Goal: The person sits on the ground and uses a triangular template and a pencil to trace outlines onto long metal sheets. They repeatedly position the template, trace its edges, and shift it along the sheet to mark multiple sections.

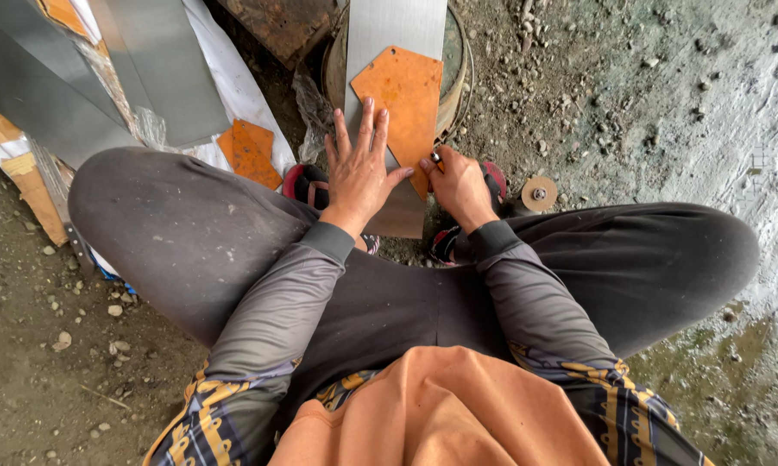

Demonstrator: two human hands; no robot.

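Orange template [403, 97] on steel sheet [392, 34] under spread left hand [359, 171]; right hand [459, 183] pinching scriber [436, 158].

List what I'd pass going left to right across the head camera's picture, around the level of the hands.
Small orange plate on the ground → left hand pressed flat on the metal strip → right hand holding a small tool → round rusty disc on the dirt.
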